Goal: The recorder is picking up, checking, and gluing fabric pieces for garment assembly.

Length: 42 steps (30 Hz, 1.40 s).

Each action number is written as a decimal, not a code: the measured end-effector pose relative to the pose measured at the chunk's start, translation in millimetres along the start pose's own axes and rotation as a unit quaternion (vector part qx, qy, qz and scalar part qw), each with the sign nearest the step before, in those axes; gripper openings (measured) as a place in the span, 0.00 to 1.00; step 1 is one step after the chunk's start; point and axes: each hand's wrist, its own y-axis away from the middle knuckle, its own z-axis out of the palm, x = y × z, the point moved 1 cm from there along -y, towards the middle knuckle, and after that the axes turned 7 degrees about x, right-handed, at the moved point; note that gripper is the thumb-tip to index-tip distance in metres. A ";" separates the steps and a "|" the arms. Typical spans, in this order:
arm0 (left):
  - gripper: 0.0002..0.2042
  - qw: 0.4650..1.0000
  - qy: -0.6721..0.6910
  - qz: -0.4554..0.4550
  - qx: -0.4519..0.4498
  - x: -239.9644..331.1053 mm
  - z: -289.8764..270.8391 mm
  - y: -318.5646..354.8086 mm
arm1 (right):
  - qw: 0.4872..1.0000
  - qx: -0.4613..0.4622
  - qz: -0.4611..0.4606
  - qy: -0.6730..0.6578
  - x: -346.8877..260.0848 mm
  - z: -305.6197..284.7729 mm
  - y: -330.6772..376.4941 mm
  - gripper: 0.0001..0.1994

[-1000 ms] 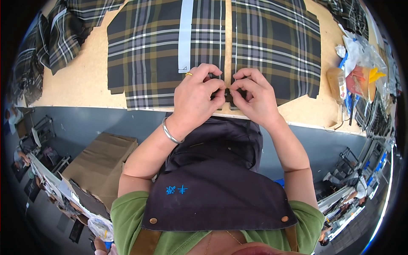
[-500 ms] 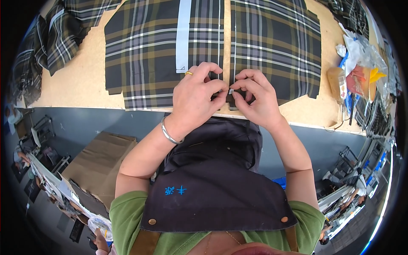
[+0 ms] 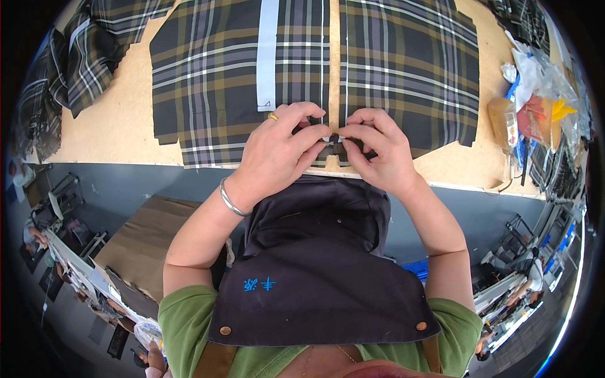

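Two dark plaid fabric panels, a left one and a right one, lie flat side by side with a narrow gap between them. A pale blue strip runs lengthwise on the left panel. At the near end of the gap, my left hand and my right hand face each other. Both pinch a small dark piece with whitish ends between thumb and fingertips. It is too small to name. A ring and a bangle are on my left hand and wrist.
The tan table ends just before my apron. Crumpled plaid fabric lies at the far left. On the right are an amber bottle and clear plastic bags. A brown cardboard box stands below the table, left.
My left hand has shifted a little left and nearer me. My fingertips have moved slightly apart, showing more of the small piece. The left panel has slid slightly left.
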 end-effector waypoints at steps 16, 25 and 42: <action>0.09 1.000 0.015 0.019 0.020 -7.0 1.3 4.6 | 0.998 -0.014 -0.053 0.031 0.5 -2.0 0.4 0.12; 0.09 0.999 0.002 -0.024 0.041 2.0 7.8 -0.7 | 1.000 0.001 0.021 0.005 -4.1 -1.2 -4.3 0.08; 0.08 0.996 0.001 -0.066 0.066 3.5 10.5 -5.0 | 1.000 0.016 0.001 -0.007 1.3 3.4 -3.8 0.09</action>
